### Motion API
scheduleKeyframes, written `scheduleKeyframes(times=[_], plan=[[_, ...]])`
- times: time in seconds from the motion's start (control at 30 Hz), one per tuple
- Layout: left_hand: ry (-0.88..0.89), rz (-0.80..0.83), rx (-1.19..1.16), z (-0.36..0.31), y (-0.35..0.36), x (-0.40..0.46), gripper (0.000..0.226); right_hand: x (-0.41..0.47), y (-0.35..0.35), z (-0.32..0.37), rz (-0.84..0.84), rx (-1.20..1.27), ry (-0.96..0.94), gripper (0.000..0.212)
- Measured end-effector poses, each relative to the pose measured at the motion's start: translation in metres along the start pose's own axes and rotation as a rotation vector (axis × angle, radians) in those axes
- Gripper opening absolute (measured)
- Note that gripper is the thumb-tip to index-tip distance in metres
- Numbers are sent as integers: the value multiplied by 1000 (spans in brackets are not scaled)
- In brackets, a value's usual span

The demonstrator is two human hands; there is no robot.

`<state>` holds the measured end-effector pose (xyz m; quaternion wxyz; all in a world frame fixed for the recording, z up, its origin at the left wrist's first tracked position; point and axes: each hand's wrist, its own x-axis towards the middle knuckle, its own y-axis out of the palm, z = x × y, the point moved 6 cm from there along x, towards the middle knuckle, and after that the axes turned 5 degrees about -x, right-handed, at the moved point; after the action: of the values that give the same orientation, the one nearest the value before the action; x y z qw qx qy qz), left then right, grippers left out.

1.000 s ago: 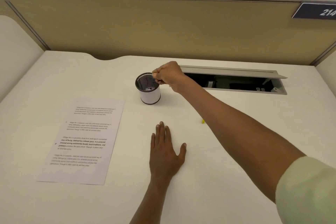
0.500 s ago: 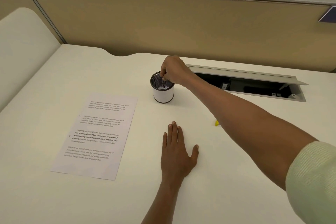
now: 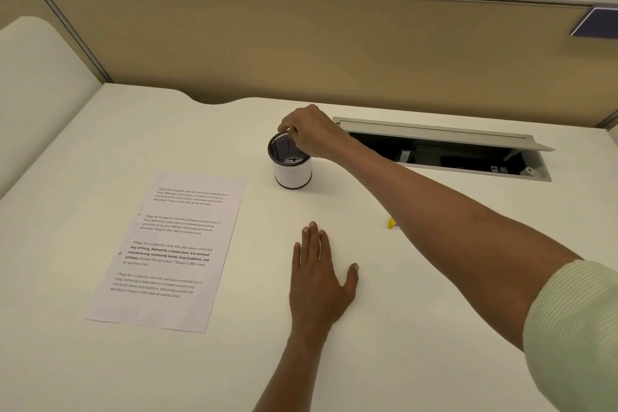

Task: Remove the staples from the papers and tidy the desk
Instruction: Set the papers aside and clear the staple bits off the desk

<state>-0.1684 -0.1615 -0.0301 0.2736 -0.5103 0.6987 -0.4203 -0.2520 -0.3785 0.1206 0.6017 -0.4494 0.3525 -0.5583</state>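
Office cubicle: desk [image 3: 434, 328], partition panel [image 3: 301, 43], cable hatch [image 3: 444, 147].

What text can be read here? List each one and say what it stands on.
"Village life is a peaceful, close-knit, and nature-connected way of living. Defined by a slower pace, it is centered around strong community bonds, local traditions" – third paragraph on the sheet of paper.
Other paragraphs: too small to read surely.
Dark sign on the partition: unreadable.

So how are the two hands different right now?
The left hand lies flat on the desk with straight, spread fingers; the right hand is raised, fingers curled at the cup rim. The left is near the person; the right reaches far out. The left holds nothing; whether the right pinches something is unclear. Both are bare.
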Motion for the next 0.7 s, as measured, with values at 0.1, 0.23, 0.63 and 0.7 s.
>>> scheduleKeyframes(times=[0.1,0.23,0.63,0.7], plan=[[-1,-1,7,-1,0,0,85,-9,-10,-1,-30,166,19,43],[-2,5,12,-1,0,0,85,-31,-21,-24,-165,652,215,24],[-10,29,57,1,2,1,91,-207,-39,-167,-578,1934,621,16],[-14,31,57,2,2,1,92,-246,-32,-191,-639,1865,722,17]])
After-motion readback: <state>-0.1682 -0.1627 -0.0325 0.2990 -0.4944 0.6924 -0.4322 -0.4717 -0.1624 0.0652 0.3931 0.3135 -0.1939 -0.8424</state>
